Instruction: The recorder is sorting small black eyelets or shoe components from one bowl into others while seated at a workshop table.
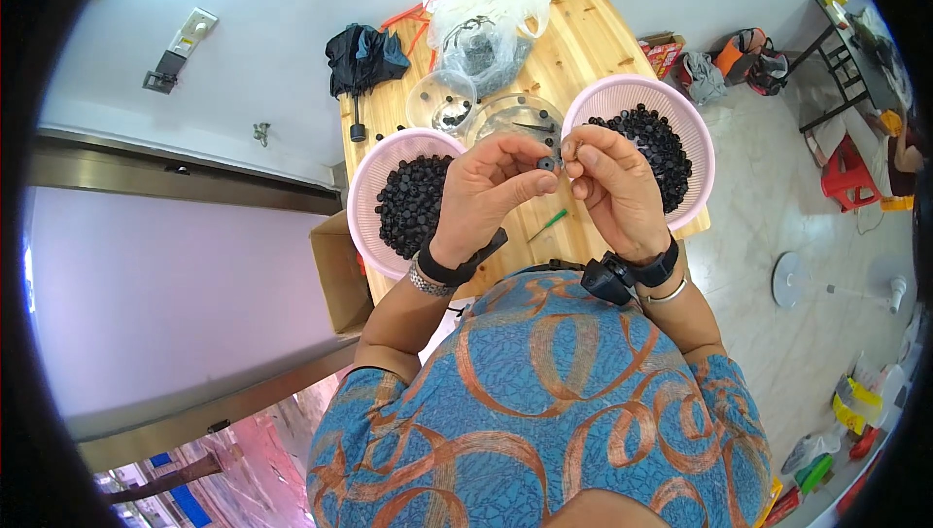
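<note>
My left hand (491,188) pinches a small round black knob-like part (546,164) between thumb and fingertips, with a paler spot at its middle. Close beside it, almost touching, my right hand (620,188) has thumb and fingers pressed together; what they hold, if anything, is too small to make out. Both hands are raised over the wooden table (583,27). On the left stands a pink basket (358,199) full of similar black parts (406,209). Another pink basket (707,129) with black parts (671,154) sits to the right, partly behind my right hand.
Beyond my hands lie a clear round tub (413,100) and a clear tray (505,112) with a few black pieces. A thin green tool (551,223) lies nearer me. Farther back are a plastic bag (501,3) and a folded black umbrella (364,59). A cardboard box (335,275) stands left.
</note>
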Tool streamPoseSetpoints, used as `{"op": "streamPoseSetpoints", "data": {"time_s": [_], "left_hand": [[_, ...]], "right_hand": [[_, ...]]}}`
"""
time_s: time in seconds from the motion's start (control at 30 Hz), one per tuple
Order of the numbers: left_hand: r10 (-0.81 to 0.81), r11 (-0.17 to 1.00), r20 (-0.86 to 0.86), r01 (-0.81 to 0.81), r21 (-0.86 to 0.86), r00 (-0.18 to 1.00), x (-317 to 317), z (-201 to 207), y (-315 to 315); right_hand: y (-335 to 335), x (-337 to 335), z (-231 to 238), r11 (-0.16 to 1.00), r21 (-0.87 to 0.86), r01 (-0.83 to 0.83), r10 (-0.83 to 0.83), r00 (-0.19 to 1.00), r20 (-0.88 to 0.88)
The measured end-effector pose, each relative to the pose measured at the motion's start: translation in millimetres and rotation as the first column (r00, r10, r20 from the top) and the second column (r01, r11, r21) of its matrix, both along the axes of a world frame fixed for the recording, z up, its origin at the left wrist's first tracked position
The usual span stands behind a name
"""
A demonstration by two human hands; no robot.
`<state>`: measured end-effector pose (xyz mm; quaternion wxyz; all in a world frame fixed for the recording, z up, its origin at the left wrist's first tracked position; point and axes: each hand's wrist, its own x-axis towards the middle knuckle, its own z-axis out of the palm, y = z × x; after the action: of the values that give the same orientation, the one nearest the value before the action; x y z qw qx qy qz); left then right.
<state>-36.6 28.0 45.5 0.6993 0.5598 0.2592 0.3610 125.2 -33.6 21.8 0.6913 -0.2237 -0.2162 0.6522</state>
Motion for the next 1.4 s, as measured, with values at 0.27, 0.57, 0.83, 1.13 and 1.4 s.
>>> {"op": "streamPoseSetpoints", "data": {"time_s": [0.27,0.57,0.83,1.13,1.4], "left_hand": [[0.022,0.999,0.035,-0.023,0.031,0.999,10.4,2.4,-13.0],[0.021,0.998,0.066,-0.025,0.060,0.998,14.1,4.4,-20.1],[0.040,0.998,0.061,-0.043,0.043,0.997,11.4,2.3,-17.5],[0.093,0.963,-0.097,-0.065,0.261,0.991,4.3,-1.4,-12.6],[0.153,0.853,-0.140,-0.059,0.518,0.978,5.4,1.2,-11.6]], "right_hand": [[-12.5,6.0,4.1,0.999,0.032,0.019,-0.022,0.996,0.091],[-16.8,8.4,7.6,0.994,0.103,0.038,-0.053,0.987,0.150],[-17.0,3.4,17.0,0.936,0.295,0.192,-0.344,0.674,0.654],[-16.7,10.0,37.6,0.831,0.555,0.023,-0.555,0.093,0.827],[-17.2,13.5,43.4,0.757,0.637,-0.147,-0.654,-0.151,0.742]]}}
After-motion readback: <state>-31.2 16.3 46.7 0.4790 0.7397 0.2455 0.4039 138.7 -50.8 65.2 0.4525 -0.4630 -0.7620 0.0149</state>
